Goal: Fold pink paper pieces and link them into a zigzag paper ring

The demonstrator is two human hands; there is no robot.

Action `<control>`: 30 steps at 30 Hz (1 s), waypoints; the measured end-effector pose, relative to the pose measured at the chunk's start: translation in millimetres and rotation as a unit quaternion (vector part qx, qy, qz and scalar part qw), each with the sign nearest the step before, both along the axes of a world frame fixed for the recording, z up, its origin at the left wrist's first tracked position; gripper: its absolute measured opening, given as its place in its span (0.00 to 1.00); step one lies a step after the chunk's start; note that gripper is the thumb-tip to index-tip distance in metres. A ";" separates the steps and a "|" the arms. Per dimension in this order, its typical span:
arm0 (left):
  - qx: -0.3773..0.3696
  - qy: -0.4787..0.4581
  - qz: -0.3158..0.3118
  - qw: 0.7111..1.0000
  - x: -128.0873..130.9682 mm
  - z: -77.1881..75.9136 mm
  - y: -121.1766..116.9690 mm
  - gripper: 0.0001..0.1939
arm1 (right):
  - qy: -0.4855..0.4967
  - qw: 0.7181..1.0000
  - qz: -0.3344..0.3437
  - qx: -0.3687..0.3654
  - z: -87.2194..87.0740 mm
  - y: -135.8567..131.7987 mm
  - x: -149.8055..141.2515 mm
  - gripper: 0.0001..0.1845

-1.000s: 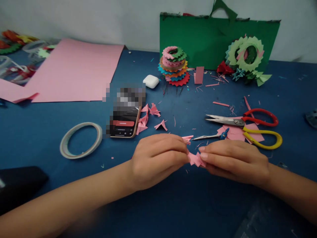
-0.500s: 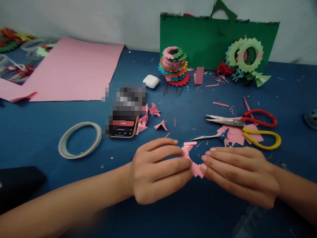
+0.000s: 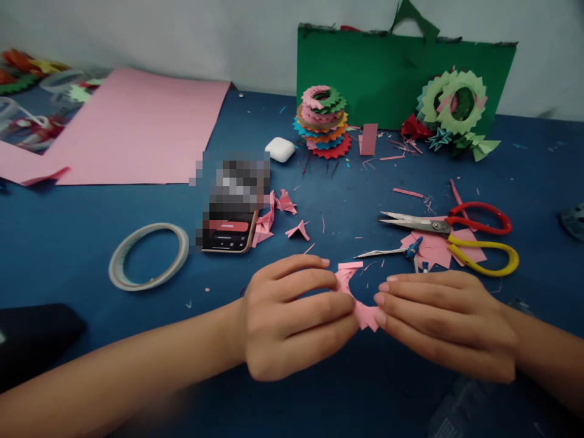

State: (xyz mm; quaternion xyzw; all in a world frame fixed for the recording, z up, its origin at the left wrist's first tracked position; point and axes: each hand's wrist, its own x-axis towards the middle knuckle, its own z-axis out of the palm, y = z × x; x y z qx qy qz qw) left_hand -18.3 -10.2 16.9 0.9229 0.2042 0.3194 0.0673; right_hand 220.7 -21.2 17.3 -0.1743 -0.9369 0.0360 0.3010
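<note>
A curved chain of folded pink paper point(image 3: 366, 317) with a zigzag outer edge hangs between my hands over the blue table. My left hand point(image 3: 296, 316) is closed on its left part, fingers covering some of the folds. At its lower right end, my right hand point(image 3: 438, 322) pinches the paper between thumb and fingertips. Just beyond the right hand lie small blue-handled scissors point(image 3: 387, 251) with the blades pointing left. Behind them are larger scissors point(image 3: 438, 225) with one red and one yellow handle, resting on pink paper pieces point(image 3: 429, 248).
A tape roll point(image 3: 115, 261) and a phone point(image 3: 230, 237) lie to the left, with folded pink pieces point(image 3: 298, 230) beside the phone. Farther back are a pink sheet point(image 3: 137, 134), a white case point(image 3: 280, 149), stacked paper rings point(image 3: 322, 131) and a green board point(image 3: 374, 73).
My right hand has shifted slightly to the right, and a bit more of the pink chain's lower end shows between the hands. My left hand keeps its grip.
</note>
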 end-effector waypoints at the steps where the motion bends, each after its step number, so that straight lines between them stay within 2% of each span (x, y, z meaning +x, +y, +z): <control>1: 0.001 0.001 0.000 1.000 0.0 0.0 -0.3 0.06 | 0.002 1.000 -0.004 0.003 -0.5 0.1 -0.2 0.12; 5: 0.008 0.003 0.000 1.000 -0.1 -1.5 -1.4 0.06 | 0.013 1.000 -0.002 0.003 -5.3 4.1 -1.3 0.13; 11: 0.001 -0.001 -0.042 0.999 0.9 -0.2 9.2 0.06 | 0.044 0.996 0.063 0.036 -13.5 16.3 -0.3 0.12; 16: -0.116 0.111 -0.077 0.984 5.6 10.1 16.3 0.02 | -0.006 0.993 0.091 0.073 -16.6 14.5 -0.7 0.09; 20: -0.174 0.135 -0.076 0.972 7.3 11.9 12.2 0.01 | -0.020 0.987 0.113 0.108 -17.4 13.5 -2.8 0.07; 25: -0.172 0.127 -0.079 0.974 6.3 9.9 10.3 0.02 | -0.037 0.985 0.111 0.124 -15.8 13.9 -2.8 0.07; 30: -0.135 0.116 -0.086 0.980 4.6 10.6 12.3 0.02 | -0.020 0.990 0.108 0.091 -11.5 15.2 -6.8 0.06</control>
